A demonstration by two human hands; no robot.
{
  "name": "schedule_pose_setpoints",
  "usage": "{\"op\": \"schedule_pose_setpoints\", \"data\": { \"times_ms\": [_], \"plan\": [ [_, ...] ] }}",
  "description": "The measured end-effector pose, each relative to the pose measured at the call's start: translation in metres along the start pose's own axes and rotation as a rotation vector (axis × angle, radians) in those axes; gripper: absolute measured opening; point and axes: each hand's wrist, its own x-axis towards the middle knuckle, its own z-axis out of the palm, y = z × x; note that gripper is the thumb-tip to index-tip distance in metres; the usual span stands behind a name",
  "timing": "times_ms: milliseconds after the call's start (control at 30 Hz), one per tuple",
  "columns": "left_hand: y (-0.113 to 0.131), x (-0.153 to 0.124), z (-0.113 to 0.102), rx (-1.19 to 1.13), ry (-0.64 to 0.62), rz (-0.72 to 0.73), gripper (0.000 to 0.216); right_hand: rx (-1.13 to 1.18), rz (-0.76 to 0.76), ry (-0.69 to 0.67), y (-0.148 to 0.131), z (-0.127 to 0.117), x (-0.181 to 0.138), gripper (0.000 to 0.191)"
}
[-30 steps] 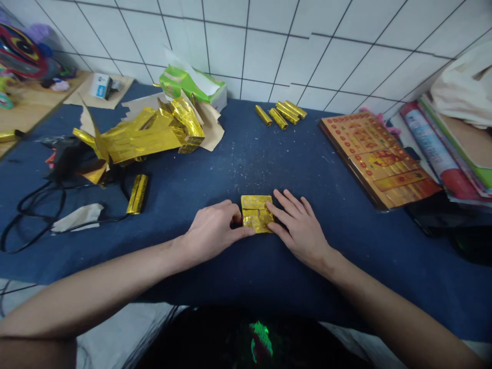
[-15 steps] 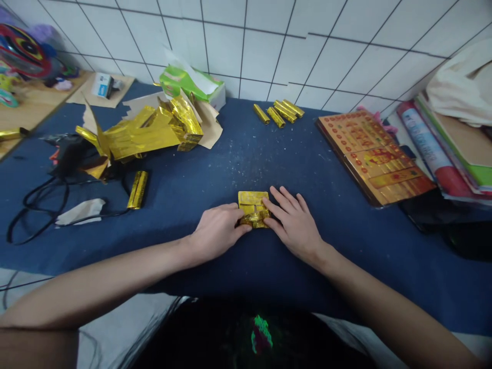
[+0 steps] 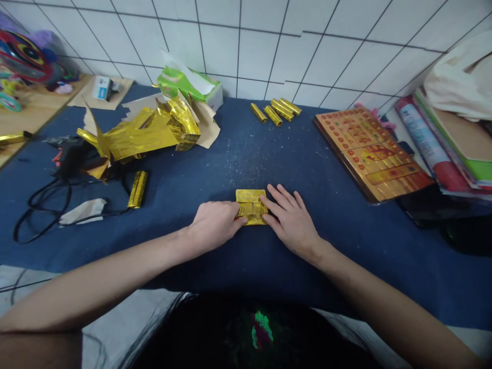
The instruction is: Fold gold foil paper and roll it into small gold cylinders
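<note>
A small sheet of gold foil paper (image 3: 251, 199), creased across and folded in at its near part, lies on the blue cloth. My left hand (image 3: 217, 221) is closed at its left side, thumb and curled fingers on the edge. From the right, my right hand (image 3: 292, 221) rests with fingers spread, its index finger and thumb touching the sheet's right edge. Several rolled gold paper tubes (image 3: 273, 116) lie at the back, beyond both hands. To the left of my left hand is a double gold roll (image 3: 137, 189).
Crumpled gold paper (image 3: 144, 138) and a black cable (image 3: 42, 192) occupy the left. A green tissue pack (image 3: 184, 84) stands against the tiled wall (image 3: 257, 46). On the right lie a stack of printed gold paper (image 3: 371, 151), a red and blue roll (image 3: 430, 143) and folders (image 3: 457, 133).
The near part of the gold paper, crumpled under the thumbs before, now lies flatter. My left hand's fingers have curled in a little more. The view has shifted slightly.
</note>
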Motion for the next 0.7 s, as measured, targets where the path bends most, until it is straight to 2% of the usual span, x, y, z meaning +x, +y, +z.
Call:
{"op": "schedule_pose_setpoints", "data": {
  "times_ms": [67,133,200,233,300,367,467,600,700],
  "plan": [
    [-0.001,-0.002,0.001,0.027,0.052,-0.017,0.028,0.000,0.004,-0.003,0.000,0.000,0.000,0.039],
    [-0.003,-0.004,0.005,0.093,0.201,0.001,0.037,-0.004,0.007,-0.002,-0.001,-0.001,0.000,0.040],
    [-0.006,-0.004,0.011,0.175,0.348,0.106,0.045,-0.008,0.005,0.003,-0.001,-0.001,0.000,0.040],
    [-0.008,-0.004,0.015,0.207,0.378,0.187,0.045,-0.011,0.003,0.006,-0.001,-0.001,0.000,0.040],
    [-0.012,-0.003,0.021,0.233,0.328,0.346,0.044,-0.012,0.001,0.010,-0.001,-0.001,0.000,0.040],
    [-0.017,-0.002,0.025,0.218,0.233,0.423,0.044,-0.001,0.007,0.012,0.000,0.000,0.000,0.040],
    [-0.021,-0.004,0.027,0.183,0.159,0.433,0.049,0.047,0.033,0.022,0.002,0.001,0.000,0.043],
    [-0.022,-0.010,0.025,0.141,0.135,0.486,0.086,0.091,0.055,0.029,0.003,0.001,0.001,0.048],
    [-0.023,-0.011,0.023,0.119,0.129,0.530,0.085,0.093,0.058,0.023,0.003,0.001,0.000,0.047]
  ]
}}
